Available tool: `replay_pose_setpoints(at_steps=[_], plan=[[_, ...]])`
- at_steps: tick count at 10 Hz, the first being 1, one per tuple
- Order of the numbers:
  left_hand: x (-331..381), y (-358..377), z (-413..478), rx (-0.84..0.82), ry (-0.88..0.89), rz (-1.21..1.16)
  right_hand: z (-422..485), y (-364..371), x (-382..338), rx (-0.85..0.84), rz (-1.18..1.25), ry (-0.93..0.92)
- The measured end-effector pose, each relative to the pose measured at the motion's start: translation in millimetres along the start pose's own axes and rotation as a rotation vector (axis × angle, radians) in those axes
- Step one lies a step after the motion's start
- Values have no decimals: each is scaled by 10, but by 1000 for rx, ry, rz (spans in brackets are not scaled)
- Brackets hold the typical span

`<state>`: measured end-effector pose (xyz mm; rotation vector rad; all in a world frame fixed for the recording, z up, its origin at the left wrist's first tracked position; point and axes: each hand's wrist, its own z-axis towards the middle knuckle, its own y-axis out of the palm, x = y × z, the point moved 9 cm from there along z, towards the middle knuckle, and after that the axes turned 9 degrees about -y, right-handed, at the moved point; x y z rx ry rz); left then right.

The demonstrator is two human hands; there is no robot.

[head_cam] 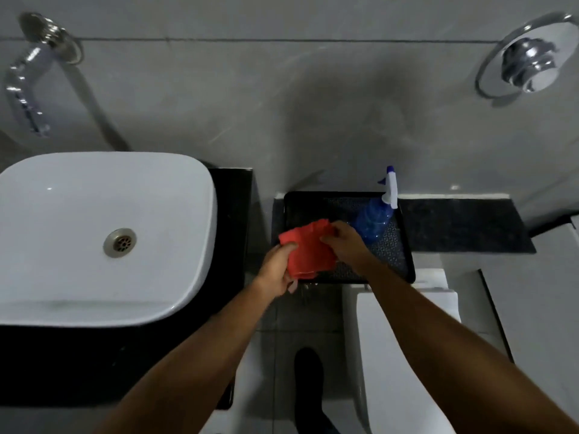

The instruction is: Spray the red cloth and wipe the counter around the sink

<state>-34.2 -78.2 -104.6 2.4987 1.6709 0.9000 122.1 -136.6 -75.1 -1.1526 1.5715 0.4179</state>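
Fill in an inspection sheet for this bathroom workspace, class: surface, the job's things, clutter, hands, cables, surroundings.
Surface: black counter around the white sink; its state is too dark to judge.
Job's things: red cloth held over the black tray; blue spray bottle standing on that tray, untouched.
Clutter: nothing seen.
Hands: left hand and right hand both grip the cloth.
Cables: nothing seen.
Surroundings: grey tiled wall, chrome faucet, round chrome wall fitting.
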Motion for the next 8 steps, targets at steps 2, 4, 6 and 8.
replay_pose_setpoints(at_steps=[2, 4, 6, 8], plan=[[-184, 193, 822, 137, -170, -49, 1022, -19, 59, -57, -485, -219], [-329, 269, 1057, 98, -328, 60, 1415, 360, 249, -270, -782, -300], [238, 206, 795, 251, -123, 575, 1292, 350, -42, -255, -1013, -332], [1418, 581, -30, 574, 683, 1450, 1042, 290, -1033, -177, -1054, -502]])
